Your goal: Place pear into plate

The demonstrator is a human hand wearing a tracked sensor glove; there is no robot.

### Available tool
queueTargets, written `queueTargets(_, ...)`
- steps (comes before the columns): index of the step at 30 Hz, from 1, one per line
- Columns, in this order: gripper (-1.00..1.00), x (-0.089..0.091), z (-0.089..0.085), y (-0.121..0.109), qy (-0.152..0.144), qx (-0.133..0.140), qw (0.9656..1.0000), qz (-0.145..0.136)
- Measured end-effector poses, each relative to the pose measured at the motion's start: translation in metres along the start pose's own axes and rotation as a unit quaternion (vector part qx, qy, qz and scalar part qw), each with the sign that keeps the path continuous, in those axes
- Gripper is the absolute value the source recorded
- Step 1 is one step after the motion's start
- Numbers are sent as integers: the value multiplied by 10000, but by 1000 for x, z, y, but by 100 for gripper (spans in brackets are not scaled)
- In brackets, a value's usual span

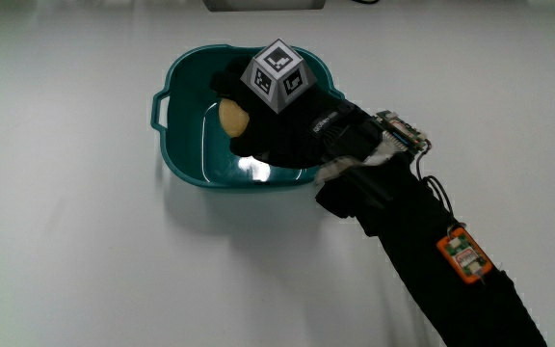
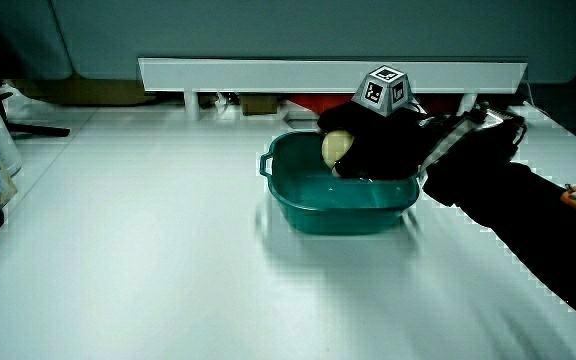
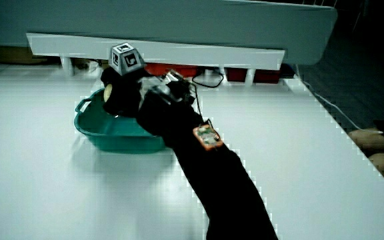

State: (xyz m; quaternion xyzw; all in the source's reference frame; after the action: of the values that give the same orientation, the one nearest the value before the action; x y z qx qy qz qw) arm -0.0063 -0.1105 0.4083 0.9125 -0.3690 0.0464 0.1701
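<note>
The hand (image 1: 282, 120) is clamped on the pear (image 1: 234, 117), holding it over the teal plate (image 1: 186, 72) on the white bench (image 1: 66, 241). A side view shows the pear (image 2: 336, 148) above the plate's rim; its long axis cannot be told.

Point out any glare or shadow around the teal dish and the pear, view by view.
Main view: a bright glare spot sits on the teal dish floor below the hand; the pear is evenly lit. In a side view, the pear shows pale against the glove, and the dish casts a soft shadow on the table.
</note>
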Motion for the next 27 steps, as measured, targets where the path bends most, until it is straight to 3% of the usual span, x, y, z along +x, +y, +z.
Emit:
queueTargets(4, 0, -2, -12, 12, -235, -49, 9996, -124)
queueTargets(6, 0, -1, -19, 18, -143, -246, 9995, -130)
queueTargets(12, 0, 11, -40, 28, 109, -505, 9978, -411)
queueTargets(18, 0, 22, -56, 35, 114, -751, 9951, -639)
queueTargets(27, 0, 22, -83, 32, 213, -975, 9932, -606)
